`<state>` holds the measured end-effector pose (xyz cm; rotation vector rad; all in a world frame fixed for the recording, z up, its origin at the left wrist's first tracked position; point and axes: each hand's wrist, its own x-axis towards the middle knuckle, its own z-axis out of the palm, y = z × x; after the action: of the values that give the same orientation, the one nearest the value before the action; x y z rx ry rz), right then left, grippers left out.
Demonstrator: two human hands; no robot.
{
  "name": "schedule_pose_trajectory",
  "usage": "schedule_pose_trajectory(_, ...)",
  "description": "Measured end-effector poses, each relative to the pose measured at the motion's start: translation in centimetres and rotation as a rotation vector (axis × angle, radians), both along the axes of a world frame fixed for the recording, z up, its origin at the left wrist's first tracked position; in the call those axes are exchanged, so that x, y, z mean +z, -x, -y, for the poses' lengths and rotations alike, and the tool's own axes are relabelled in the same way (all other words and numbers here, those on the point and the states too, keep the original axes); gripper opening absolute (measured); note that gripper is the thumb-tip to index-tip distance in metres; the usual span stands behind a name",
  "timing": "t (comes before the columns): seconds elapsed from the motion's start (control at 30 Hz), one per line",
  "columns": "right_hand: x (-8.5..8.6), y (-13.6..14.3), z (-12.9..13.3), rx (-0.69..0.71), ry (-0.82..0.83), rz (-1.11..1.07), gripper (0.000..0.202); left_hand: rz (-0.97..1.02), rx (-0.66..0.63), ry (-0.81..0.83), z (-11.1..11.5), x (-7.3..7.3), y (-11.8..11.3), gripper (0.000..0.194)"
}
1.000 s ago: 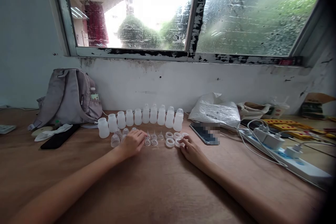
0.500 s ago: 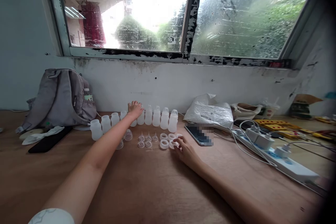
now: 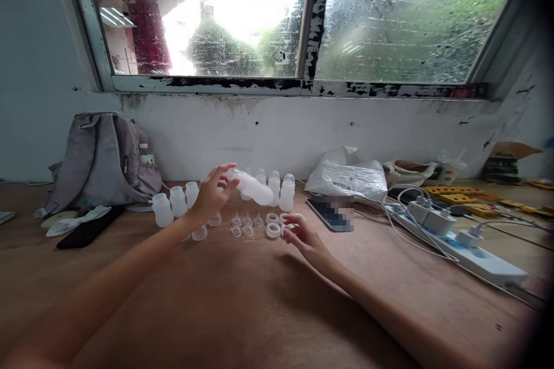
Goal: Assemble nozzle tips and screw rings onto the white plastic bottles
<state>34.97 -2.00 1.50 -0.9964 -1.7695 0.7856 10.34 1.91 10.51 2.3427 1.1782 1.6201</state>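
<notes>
My left hand (image 3: 215, 191) grips a frosted white bottle (image 3: 255, 189) by its capped top. The bottle is tilted nearly flat above the table, its base pointing right. Behind and beside it stand capped bottles (image 3: 286, 193). Open bottles without caps (image 3: 162, 210) stand to the left. My right hand (image 3: 302, 235) hovers at the white rings (image 3: 273, 230), fingers apart and slightly curled; it partly covers some rings. Clear nipples (image 3: 247, 228) lie in two rows between the hands. Clear domed caps (image 3: 199, 233) sit near my left wrist.
A grey backpack (image 3: 101, 161) and a black case (image 3: 89, 229) are at the left. A phone (image 3: 329, 214) lies right of the rings, before a silvery bag (image 3: 348, 176). Farther right are a white power strip (image 3: 485, 274) with cables and yellow parts (image 3: 459, 193).
My left hand has drawn back from the row and lifted a bottle, now tilted to the right. My right hand has moved slightly, staying by the rings. The view has shifted a little.
</notes>
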Motion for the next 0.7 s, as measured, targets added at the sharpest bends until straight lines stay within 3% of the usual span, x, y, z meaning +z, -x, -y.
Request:
schedule_pose_trajectory(0.1,1.1,1.2,1.9,0.229,0.388,-0.321,0.042,0.141,-0.168,0.278,5.0,-3.8,0.7,0.03)
schedule_pose_trajectory(0.17,1.2,1.8,2.9,0.334,0.59,-0.387,0.042,0.215,-0.27,0.425,7.2,-6.9,1.1,0.029)
schedule_pose_trajectory(0.23,0.8,2.3,3.6,0.353,0.688,-0.38,0.037,0.229,-0.303,0.512,8.2,-9.4,1.4,0.027)
schedule_pose_trajectory(0.3,0.2,2.7,3.9,0.323,0.699,-0.36,0.032,0.151,-0.301,0.55,8.4,-10.8,1.6,0.04)
schedule_pose_trajectory(0.4,-0.6,3.2,3.9,0.27,0.696,-0.35,0.029,-0.046,-0.283,0.502,8.3,-11.1,1.5,0.052)
schedule_pose_trajectory(0.5,-0.7,3.3,3.8,0.24,0.706,-0.382,0.029,-0.254,-0.189,0.37,8.5,-10.9,1.5,0.054)
schedule_pose_trajectory(0.6,-0.4,3.3,3.7,0.255,0.71,-0.404,0.029,-0.358,-0.09,0.266,8.6,-10.7,1.9,0.046)
schedule_pose_trajectory(0.7,-0.2,3.5,3.6,0.289,0.721,-0.426,0.03,-0.429,-0.083,0.15,8.5,-10.4,2.4,0.038)
